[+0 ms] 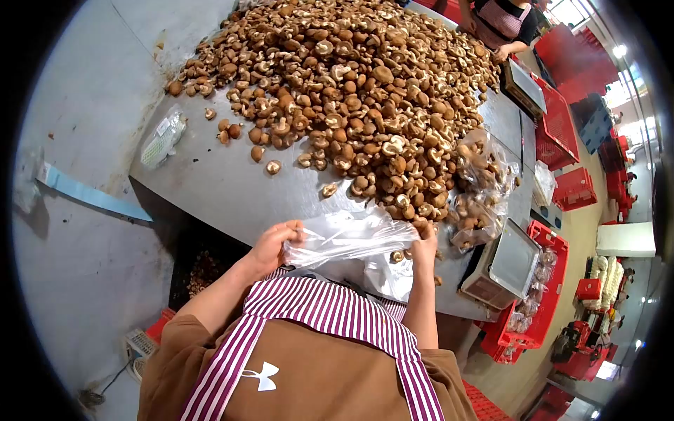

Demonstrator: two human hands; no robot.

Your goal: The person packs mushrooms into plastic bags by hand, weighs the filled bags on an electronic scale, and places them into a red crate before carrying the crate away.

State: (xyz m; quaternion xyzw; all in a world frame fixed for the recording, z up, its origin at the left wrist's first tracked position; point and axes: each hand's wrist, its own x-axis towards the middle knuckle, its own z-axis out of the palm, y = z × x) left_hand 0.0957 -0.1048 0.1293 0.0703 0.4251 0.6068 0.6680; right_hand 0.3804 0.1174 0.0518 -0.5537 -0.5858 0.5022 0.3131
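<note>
A clear plastic bag [344, 238] is stretched between my two hands above the near edge of the metal table [210, 172]. My left hand [279, 242] pinches its left end, and my right hand [423, 245] grips the right end. Just beyond the bag lies a large heap of brown mushrooms [365, 91]. Bags filled with mushrooms [481, 175] rest to the right of the heap. More clear plastic [388, 279] lies below the bag, near my right wrist, with a few loose mushrooms beside it.
A scale [500, 265] stands at the table's right edge, next to a red crate [554, 281] holding packed bags. More red crates [558, 130] are farther right. Another person [502, 24] stands at the far side by a second scale [525, 88]. A plastic packet [163, 139] lies at the left.
</note>
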